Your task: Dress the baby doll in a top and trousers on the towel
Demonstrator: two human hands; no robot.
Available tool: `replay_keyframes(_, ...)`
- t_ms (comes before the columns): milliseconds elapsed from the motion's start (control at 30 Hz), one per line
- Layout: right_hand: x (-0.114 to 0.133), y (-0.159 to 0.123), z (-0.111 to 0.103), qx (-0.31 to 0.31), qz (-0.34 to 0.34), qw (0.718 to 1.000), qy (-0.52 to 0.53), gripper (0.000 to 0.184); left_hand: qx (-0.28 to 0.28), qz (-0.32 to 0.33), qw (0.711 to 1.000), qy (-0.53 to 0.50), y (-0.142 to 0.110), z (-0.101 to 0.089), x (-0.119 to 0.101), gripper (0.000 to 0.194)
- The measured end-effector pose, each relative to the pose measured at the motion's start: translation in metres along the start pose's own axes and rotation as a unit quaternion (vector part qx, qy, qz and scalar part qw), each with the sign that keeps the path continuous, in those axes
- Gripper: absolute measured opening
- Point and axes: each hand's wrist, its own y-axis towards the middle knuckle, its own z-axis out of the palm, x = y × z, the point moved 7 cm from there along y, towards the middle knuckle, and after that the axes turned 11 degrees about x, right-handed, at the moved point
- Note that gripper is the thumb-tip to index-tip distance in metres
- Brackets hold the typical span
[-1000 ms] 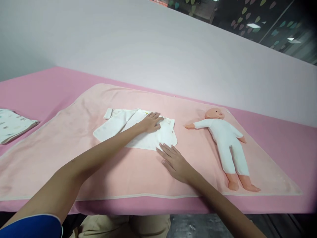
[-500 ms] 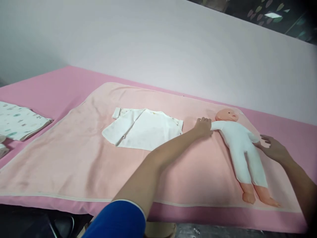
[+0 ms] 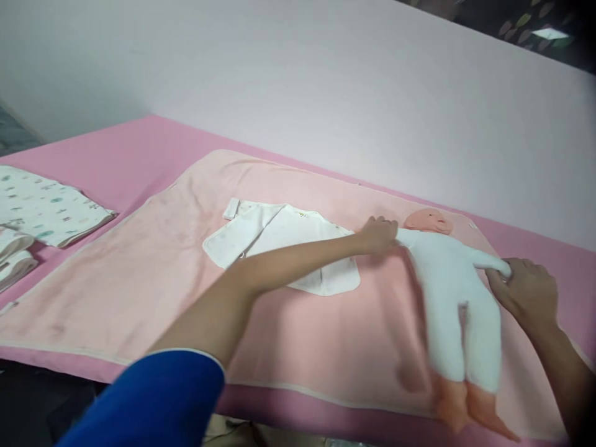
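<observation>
A baby doll (image 3: 444, 273) with a white cloth body, bare feet and a smooth head is face up at the right side of a pink blanket (image 3: 139, 267). My left hand (image 3: 379, 234) is closed around the end of the doll's arm on the left. On the other side, my right hand (image 3: 528, 285) grips the end of its other arm, thumb below and fingers above. The doll's feet are blurred, and its lower body seems raised off the blanket. To the left, a white baby shirt (image 3: 279, 233) lies spread flat, partly covered by my left forearm.
The blanket covers a pink padded table (image 3: 116, 136) that meets a pale wall (image 3: 302, 93) at the back. On the far left lie a folded printed cloth (image 3: 56, 205) and some folded white cloth (image 3: 16, 261).
My right hand has closed on the doll's arm, where its fingers were apart before. The doll's arm is drawn outward and its legs have lifted and straightened. The view has shifted slightly.
</observation>
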Motion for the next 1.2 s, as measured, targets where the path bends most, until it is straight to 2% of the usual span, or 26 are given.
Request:
replay_keyframes(100,0.071,0.003,-0.003,0.042,-0.017,0.999,-0.018,0.023,0.011,-0.047,0.999,0.019,-0.071,-0.039,0.06,0.047)
replay_keyframes(167,0.13,0.005,-0.001,0.039,-0.044,0.998,-0.004,0.022,0.002,-0.081,0.996,0.033,-0.12,-0.063,0.099,0.051)
replay_keyframes(233,0.192,0.01,0.01,0.064,-0.09,0.994,0.015,0.024,-0.017,-0.143,0.989,0.021,-0.167,-0.083,0.139,0.055)
replay_keyframes(333,0.266,0.019,0.031,0.093,-0.128,0.986,0.06,0.023,-0.039,-0.236,0.971,-0.02,-0.228,-0.099,0.188,0.05)
replay_keyframes(433,0.313,0.025,0.053,0.122,-0.148,0.977,0.096,0.021,-0.067,-0.27,0.96,-0.025,-0.27,-0.107,0.214,0.046)
replay_keyframes(533,0.333,0.024,0.079,0.155,-0.151,0.971,0.099,0.023,-0.074,-0.259,0.963,-0.007,-0.289,-0.102,0.226,0.05)
replay_keyframes(633,0.334,0.013,0.108,0.2,-0.142,0.965,0.088,0.026,-0.09,-0.22,0.971,0.037,-0.299,-0.086,0.225,0.051)
replay_keyframes(700,0.332,0.0,0.123,0.224,-0.136,0.962,0.077,0.029,-0.118,-0.171,0.976,0.069,-0.307,-0.072,0.218,0.056)
replay_keyframes(767,0.333,-0.012,0.127,0.213,-0.139,0.965,0.061,0.039,-0.136,-0.123,0.979,0.086,-0.317,-0.06,0.212,0.067)
replay_keyframes(867,0.352,-0.022,0.105,0.142,-0.166,0.974,0.058,0.058,-0.125,-0.095,0.984,0.083,-0.329,-0.048,0.213,0.083)
replay_keyframes(967,0.403,-0.017,0.074,0.095,-0.211,0.966,0.112,0.057,-0.108,-0.089,0.987,0.079,-0.334,-0.047,0.218,0.094)
replay_keyframes(1033,0.452,-0.008,0.064,0.106,-0.255,0.948,0.158,0.05,-0.112,-0.077,0.987,0.08,-0.335,-0.05,0.217,0.094)
replay_keyframes(1100,0.506,0.001,0.071,0.171,-0.313,0.915,0.188,0.047,-0.13,-0.068,0.986,0.081,-0.336,-0.054,0.213,0.089)
replay_keyframes(1167,0.552,0.007,0.093,0.256,-0.363,0.877,0.185,0.048,-0.156,-0.067,0.982,0.078,-0.338,-0.06,0.207,0.074)
replay_keyframes(1200,0.569,0.011,0.106,0.287,-0.374,0.866,0.167,0.05,-0.173,-0.071,0.979,0.075,-0.34,-0.062,0.206,0.064)
